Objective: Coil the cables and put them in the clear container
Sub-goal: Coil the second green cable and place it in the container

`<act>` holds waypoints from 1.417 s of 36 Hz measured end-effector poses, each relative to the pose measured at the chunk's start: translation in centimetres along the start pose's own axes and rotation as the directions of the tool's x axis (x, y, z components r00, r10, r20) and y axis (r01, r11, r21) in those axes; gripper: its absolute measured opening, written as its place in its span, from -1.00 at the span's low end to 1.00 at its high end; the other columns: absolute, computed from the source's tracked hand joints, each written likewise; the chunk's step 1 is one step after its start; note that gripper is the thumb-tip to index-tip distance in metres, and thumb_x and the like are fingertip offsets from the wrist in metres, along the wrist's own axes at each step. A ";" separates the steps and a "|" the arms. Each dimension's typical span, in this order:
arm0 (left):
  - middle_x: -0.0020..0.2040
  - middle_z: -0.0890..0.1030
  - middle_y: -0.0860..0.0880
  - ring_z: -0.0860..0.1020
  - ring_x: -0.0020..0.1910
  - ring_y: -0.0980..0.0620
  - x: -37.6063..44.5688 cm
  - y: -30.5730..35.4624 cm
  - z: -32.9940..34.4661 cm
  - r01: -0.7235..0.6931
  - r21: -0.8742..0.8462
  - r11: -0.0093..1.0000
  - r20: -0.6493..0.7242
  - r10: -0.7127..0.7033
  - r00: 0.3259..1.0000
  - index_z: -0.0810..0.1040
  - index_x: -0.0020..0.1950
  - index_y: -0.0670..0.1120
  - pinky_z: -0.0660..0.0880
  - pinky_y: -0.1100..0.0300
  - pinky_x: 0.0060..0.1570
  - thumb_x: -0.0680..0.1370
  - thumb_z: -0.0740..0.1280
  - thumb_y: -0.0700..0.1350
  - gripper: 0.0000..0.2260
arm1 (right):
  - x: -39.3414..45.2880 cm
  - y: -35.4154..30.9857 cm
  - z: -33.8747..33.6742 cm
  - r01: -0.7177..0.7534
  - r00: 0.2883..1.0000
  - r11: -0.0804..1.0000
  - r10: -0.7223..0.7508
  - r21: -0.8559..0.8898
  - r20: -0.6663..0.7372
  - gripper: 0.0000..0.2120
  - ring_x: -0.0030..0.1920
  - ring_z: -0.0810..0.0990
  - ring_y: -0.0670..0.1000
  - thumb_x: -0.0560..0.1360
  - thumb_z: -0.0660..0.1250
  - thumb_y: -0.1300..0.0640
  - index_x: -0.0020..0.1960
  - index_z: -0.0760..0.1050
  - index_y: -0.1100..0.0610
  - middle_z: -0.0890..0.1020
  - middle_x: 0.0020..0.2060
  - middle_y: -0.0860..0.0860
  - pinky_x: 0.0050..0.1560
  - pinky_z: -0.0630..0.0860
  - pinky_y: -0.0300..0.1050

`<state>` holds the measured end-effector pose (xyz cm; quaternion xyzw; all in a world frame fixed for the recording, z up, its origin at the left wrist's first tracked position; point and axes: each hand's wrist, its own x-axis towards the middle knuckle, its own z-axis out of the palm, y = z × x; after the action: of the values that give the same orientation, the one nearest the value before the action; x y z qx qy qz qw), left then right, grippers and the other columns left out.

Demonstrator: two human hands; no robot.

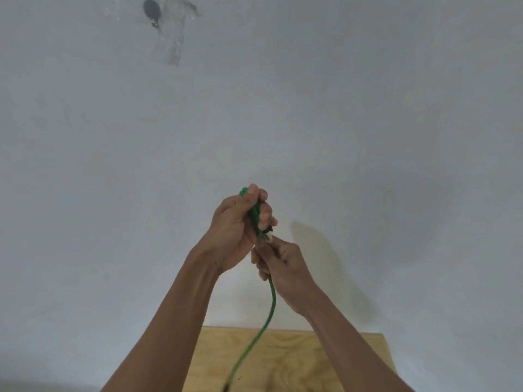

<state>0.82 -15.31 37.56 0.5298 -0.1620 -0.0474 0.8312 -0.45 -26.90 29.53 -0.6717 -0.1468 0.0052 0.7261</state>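
A green cable (pixel 268 309) runs from my hands down toward the wooden table (pixel 294 355) at the bottom of the view. My left hand (pixel 237 230) is raised in front of the wall and closed around a bunch of the green cable, part of it poking out above my thumb. Just below it, my right hand (pixel 280 264) pinches the same cable near a small pale connector tip at the left hand's base. The loose strand hangs from under the right hand. The clear container is not in view.
A plain white wall (pixel 368 108) fills most of the view. At the top left a dark round fixture (pixel 151 9) with clear tape strips sticks to the wall. Only the table's far edge shows.
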 end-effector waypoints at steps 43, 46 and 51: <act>-0.39 0.40 -0.11 0.39 -0.39 -0.05 -2.4 -2.5 -2.8 0.283 0.322 0.903 0.050 -0.314 0.948 0.50 -0.06 -0.20 0.47 0.00 -0.08 0.60 -0.09 0.35 -0.33 | 5.3 -9.8 -3.4 0.500 0.866 0.636 -0.356 -0.587 0.352 -0.84 -0.43 0.57 0.02 0.25 0.63 0.07 -0.26 0.68 0.06 0.67 -0.36 -0.10 -0.35 0.46 -0.13; -0.40 0.36 -0.12 0.35 -0.39 -0.07 -2.8 -2.3 -2.3 0.284 0.224 0.932 0.054 -0.303 0.952 0.49 -0.07 -0.19 0.46 0.03 -0.13 0.62 -0.03 0.30 -0.40 | 5.9 -7.5 -4.1 0.427 0.904 0.819 -0.371 -0.383 0.214 -0.86 -0.34 0.64 0.19 0.29 0.62 0.20 -0.21 0.69 0.17 0.71 -0.32 0.03 -0.25 0.57 -0.02; -0.39 0.38 -0.10 0.34 -0.39 -0.05 -2.9 -1.7 -1.0 0.227 0.144 0.963 0.106 -0.243 0.964 0.49 -0.04 -0.19 0.46 0.04 -0.13 0.67 0.09 0.15 -0.57 | 5.6 -4.3 -3.8 0.309 0.946 0.951 -0.306 -0.014 0.104 -0.91 -0.22 0.64 0.11 0.44 0.43 0.40 -0.08 0.67 0.30 0.71 -0.26 0.09 -0.10 0.56 -0.07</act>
<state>-1.45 -14.40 35.01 0.5946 -0.1515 -0.1676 0.7716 4.91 -29.84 34.69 -0.6504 -0.2861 -0.0767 0.6994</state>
